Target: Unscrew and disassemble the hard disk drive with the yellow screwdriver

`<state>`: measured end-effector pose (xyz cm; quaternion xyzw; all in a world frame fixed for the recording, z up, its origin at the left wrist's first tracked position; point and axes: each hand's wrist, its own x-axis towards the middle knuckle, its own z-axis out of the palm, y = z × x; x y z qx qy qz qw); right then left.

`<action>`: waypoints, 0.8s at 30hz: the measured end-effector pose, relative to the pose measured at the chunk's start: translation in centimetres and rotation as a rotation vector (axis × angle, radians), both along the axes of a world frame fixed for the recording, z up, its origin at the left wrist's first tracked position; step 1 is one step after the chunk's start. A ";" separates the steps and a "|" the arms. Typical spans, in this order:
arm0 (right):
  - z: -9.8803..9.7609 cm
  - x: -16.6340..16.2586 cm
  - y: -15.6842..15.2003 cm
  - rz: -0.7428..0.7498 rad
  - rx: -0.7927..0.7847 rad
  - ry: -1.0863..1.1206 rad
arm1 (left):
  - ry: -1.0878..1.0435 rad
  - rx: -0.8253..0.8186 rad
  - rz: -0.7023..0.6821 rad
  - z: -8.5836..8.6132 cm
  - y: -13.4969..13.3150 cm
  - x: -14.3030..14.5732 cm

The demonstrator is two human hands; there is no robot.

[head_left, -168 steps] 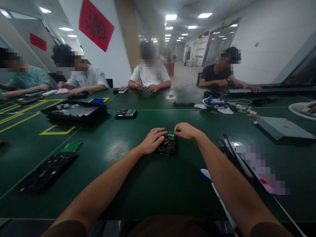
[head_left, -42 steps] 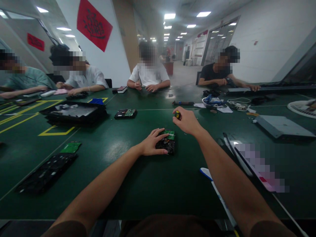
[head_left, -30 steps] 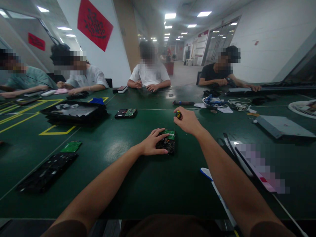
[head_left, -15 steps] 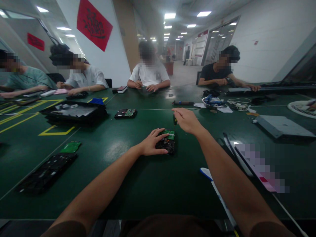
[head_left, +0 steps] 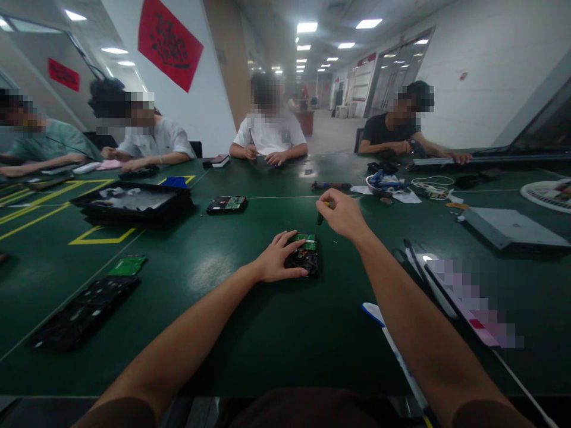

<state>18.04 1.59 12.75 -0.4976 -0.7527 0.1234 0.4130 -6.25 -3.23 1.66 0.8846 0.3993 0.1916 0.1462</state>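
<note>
A hard drive [head_left: 307, 261] with a green circuit board on its upper face lies on the dark green table in front of me. My left hand [head_left: 277, 259] rests over its left side, thumb along the near part and fingers across the board, gripping it against the table. In my right hand [head_left: 341, 213] is a screwdriver [head_left: 320, 220], pinched at the handle and held nearly upright. Its shaft points down at the board's right edge; whether the tip touches a screw is too small to tell. A few tiny light bits [head_left: 335, 242] lie to the right of the drive.
Another hard drive [head_left: 226, 204] lies farther off. Black drive casings [head_left: 84, 312] and a loose green board [head_left: 128, 265] are at left, near a black tray [head_left: 134, 217]. At right are a grey metal box [head_left: 513, 229] and a bowl [head_left: 388, 185]. Several people sit across the table.
My right fingers have curled from stretched out to a pinch around the screwdriver's handle. The hard drive and my left hand have shifted very slightly.
</note>
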 end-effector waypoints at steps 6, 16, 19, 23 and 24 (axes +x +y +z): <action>-0.3 -0.2 0.3 0.173 -0.174 0.115 | 0.000 0.013 -0.002 -0.1 0.1 0.0; -0.3 -0.1 0.4 0.129 -0.131 0.092 | -0.007 0.007 0.001 0.0 0.0 0.0; -0.3 -0.3 0.1 0.190 -0.183 0.143 | 0.000 0.004 0.004 -0.1 0.0 -0.1; -0.5 -0.6 0.1 0.277 -0.271 0.219 | -0.004 -0.003 0.006 -0.1 0.0 0.0; -0.6 -0.6 0.2 0.278 -0.288 0.230 | -0.005 -0.003 0.006 -0.1 0.0 0.0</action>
